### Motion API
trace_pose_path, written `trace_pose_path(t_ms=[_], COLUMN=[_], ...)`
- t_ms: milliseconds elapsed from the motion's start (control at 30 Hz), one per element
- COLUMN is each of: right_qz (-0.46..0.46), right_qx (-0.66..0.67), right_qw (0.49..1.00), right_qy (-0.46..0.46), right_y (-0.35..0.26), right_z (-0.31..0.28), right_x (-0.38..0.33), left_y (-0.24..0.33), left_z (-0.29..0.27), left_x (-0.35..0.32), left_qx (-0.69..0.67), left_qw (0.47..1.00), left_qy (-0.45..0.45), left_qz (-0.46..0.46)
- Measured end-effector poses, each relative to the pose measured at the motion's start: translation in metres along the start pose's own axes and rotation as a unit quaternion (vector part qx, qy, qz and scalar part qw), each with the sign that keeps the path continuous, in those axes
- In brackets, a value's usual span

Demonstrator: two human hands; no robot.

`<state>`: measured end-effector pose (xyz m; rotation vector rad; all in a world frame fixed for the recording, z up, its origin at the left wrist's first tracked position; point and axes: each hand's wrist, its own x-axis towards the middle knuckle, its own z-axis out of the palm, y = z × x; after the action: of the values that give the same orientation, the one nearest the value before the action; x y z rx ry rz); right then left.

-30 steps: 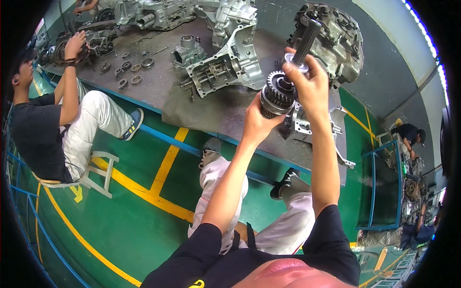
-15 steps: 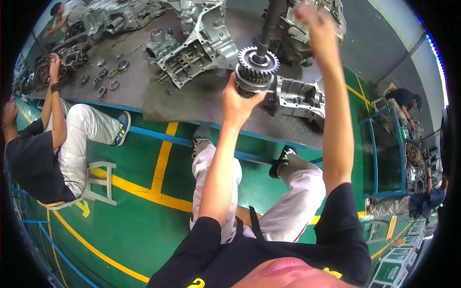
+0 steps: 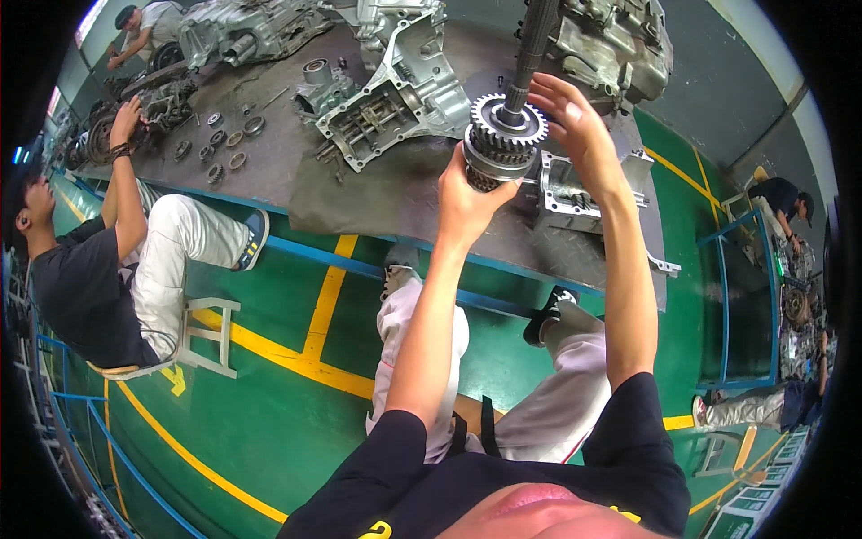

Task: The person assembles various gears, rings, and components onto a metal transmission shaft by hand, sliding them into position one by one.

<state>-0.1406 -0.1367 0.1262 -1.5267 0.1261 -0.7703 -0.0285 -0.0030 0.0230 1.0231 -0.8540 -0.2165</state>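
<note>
My left hand (image 3: 471, 196) is closed around the lower part of a gear shaft assembly, holding it upright above the table edge. A toothed metal gear (image 3: 492, 110) tops the stack, with a smooth ring and more gears below it. From its centre rises a long dark splined shaft (image 3: 536, 43). Close on the right of the shaft is my right hand (image 3: 584, 135), its fingers spread and slightly curved; whether the fingertips touch the metal cannot be made out. Behind my right wrist lies an open aluminium housing (image 3: 561, 193).
An opened gearbox case (image 3: 386, 112) stands on the dark worktable (image 3: 278, 144). Several loose gears and rings (image 3: 235, 138) lie to its left. A large casing (image 3: 615, 49) is at the far right. A co-worker (image 3: 85, 278) sits at the left, hands on other parts.
My right hand has come down from high beside the shaft to near the top gear, its fingers now spread. The left hand keeps its hold, and the whole view has shifted slightly.
</note>
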Motion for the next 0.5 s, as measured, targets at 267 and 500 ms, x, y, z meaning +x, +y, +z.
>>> trace_pose_path(t_ms=[267, 500], right_qz=[-0.135, -0.310], right_qx=[-0.300, -0.238], right_qw=[0.944, 0.905], right_qy=[0.035, 0.166], right_y=[-0.012, -0.122], right_z=[0.057, 0.077], right_x=[0.003, 0.065], left_y=[-0.003, 0.003], left_z=[0.000, 0.008], left_x=[-0.002, -0.003], left_qx=[0.015, -0.002], left_qw=[0.999, 1.000], left_qy=[-0.021, -0.011], left_qz=[-0.018, 0.022])
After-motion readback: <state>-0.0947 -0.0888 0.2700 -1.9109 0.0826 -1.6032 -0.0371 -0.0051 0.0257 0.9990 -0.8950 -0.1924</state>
